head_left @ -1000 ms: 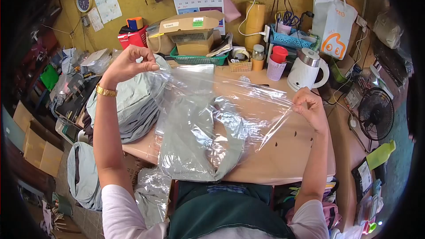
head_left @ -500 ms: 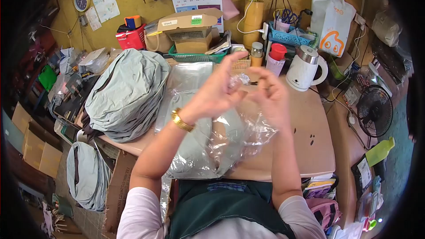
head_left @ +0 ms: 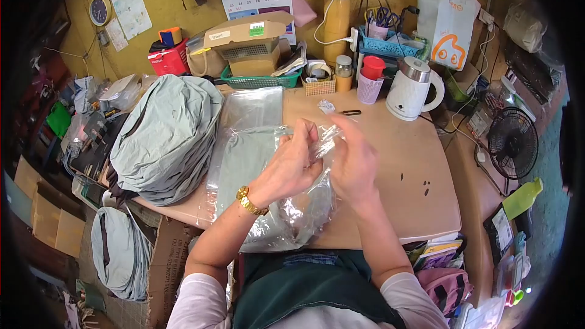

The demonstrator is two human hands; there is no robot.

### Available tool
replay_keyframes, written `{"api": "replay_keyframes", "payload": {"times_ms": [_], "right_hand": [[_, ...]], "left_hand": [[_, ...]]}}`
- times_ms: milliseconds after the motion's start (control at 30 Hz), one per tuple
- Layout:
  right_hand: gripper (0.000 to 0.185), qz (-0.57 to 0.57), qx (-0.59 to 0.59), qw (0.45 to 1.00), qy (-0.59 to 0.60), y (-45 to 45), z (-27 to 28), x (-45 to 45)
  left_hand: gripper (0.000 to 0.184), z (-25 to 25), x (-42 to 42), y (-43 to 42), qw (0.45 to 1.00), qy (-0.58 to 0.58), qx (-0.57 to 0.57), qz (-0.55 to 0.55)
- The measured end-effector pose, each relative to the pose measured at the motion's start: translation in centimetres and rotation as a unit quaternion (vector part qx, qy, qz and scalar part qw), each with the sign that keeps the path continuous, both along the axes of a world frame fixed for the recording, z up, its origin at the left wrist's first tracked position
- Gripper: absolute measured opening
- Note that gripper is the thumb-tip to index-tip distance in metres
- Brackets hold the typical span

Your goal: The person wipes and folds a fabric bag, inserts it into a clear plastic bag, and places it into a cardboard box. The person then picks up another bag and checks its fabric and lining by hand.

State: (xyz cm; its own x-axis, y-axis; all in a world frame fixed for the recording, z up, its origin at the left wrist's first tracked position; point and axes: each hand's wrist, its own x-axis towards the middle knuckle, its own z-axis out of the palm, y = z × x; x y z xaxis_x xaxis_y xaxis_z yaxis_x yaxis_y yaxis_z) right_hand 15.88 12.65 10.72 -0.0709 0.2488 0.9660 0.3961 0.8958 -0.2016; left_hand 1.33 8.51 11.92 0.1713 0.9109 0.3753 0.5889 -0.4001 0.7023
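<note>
My left hand (head_left: 291, 163), with a gold watch at the wrist, is raised over the table with curled fingers closed on clear plastic. Facing it, my right hand (head_left: 354, 161) is slightly blurred and closes on the same plastic. Between them the clear plastic bag (head_left: 326, 144) is bunched up and hangs down toward the tabletop. Its lower part lies around grey-green cloth near the table's front edge. More folded grey-green cloth (head_left: 244, 152) lies flat under and left of my hands, beside a flat stack of clear plastic bags (head_left: 256, 106).
A big pile of grey-green cloth (head_left: 167, 140) sits at the left, with another pile (head_left: 120, 253) below it. A white kettle (head_left: 409, 94), a pink cup (head_left: 369, 88), a small wicker basket (head_left: 320, 88) and a green basket (head_left: 259, 81) line the back. A black fan (head_left: 512, 143) stands right.
My hands were higher with fingers spread; now they are lower, with fingers closed on the plastic. The plastic that spread toward the right is gathered up between them. The view has shifted slightly.
</note>
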Motion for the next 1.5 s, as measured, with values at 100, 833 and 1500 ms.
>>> {"api": "replay_keyframes", "payload": {"times_ms": [100,833,1500], "right_hand": [[0.019,-0.013,-0.301,0.941,-0.152,1.0,-0.3,0.7],[0.119,0.398,-0.584,0.694,-0.14,2.1,-1.2,1.5],[0.046,0.429,-0.537,0.65,0.324,3.4,-3.7,2.4]], "left_hand": [[0.033,-0.3,-1.1,-0.6,0.974,0.178,0.104,-0.089],[0.024,-4.9,-0.2,0.4,0.9,0.141,0.393,0.127],[0.012,-6.2,-1.0,-2.8,0.966,-0.193,0.165,0.041]]}}
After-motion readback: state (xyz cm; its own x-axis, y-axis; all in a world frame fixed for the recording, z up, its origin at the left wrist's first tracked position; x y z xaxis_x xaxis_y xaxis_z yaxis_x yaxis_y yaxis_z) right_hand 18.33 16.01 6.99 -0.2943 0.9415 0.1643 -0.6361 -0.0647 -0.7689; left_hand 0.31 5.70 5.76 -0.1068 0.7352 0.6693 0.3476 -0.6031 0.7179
